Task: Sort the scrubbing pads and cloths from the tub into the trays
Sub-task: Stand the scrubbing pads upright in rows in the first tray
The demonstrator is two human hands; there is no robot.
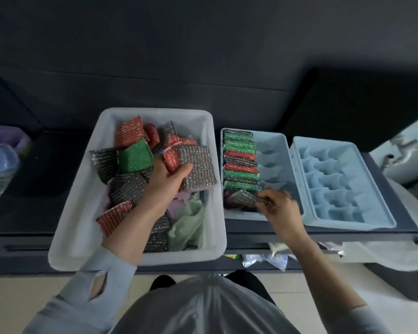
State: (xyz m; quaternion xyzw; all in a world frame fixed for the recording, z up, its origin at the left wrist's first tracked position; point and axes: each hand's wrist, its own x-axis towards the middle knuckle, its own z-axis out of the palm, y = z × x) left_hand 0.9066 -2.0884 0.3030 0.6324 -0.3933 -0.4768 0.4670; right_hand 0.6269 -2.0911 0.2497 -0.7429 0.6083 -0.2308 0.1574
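A white tub holds several red, green and dark glittery scrubbing pads plus pale green and lilac cloths. My left hand grips a silver pad together with a red pad above the tub's right side. Right of the tub, the near blue tray has a row of pads standing on edge along its left column. My right hand pinches a dark pad at the front end of that row. A second blue tray lies further right.
A folded blue and purple bundle sits at the far left of the dark table. A white object stands at the far right. Plastic wrappers lie below the table's front edge.
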